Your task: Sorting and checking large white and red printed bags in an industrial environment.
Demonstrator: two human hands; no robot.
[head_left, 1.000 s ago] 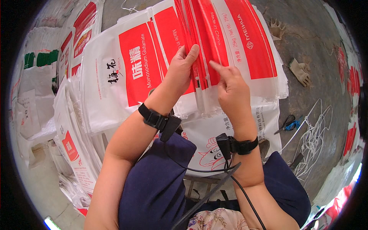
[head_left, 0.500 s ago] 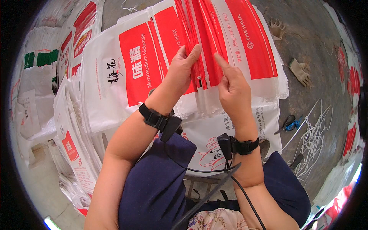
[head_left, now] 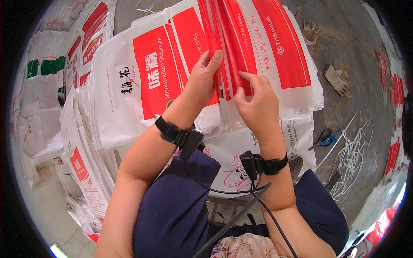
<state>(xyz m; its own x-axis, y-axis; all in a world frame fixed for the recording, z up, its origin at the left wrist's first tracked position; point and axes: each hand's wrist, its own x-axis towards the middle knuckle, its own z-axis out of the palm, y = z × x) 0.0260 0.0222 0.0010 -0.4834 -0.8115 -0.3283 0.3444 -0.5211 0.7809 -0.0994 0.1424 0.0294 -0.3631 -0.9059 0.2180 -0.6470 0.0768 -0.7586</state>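
Note:
A pile of red and white plastic sacks (head_left: 116,92) lies across in front of me, with several long folded edges bunched upright along its middle. My left hand (head_left: 204,79) is closed on these red sack folds (head_left: 220,51), its thumb on top and its other fingers hidden behind them. My right hand (head_left: 260,101) rests just right of the folds. Its index finger and thumb are apart, the fingertips at or touching the nearest red fold; the other fingers are partly hidden. Each wrist wears a black strap with a small device and a cable.
Work gloves (head_left: 337,81) lie on the grey floor to the right, near scissors (head_left: 325,135) with a blue piece by them and a tangle of white string (head_left: 352,150). More stacked sacks (head_left: 81,159) stand to the left. Beneath the pile is another white printed sack (head_left: 275,133).
My right hand has drawn back slightly toward me; its index finger has bent and its thumb has moved left against the folds. My left hand has barely shifted.

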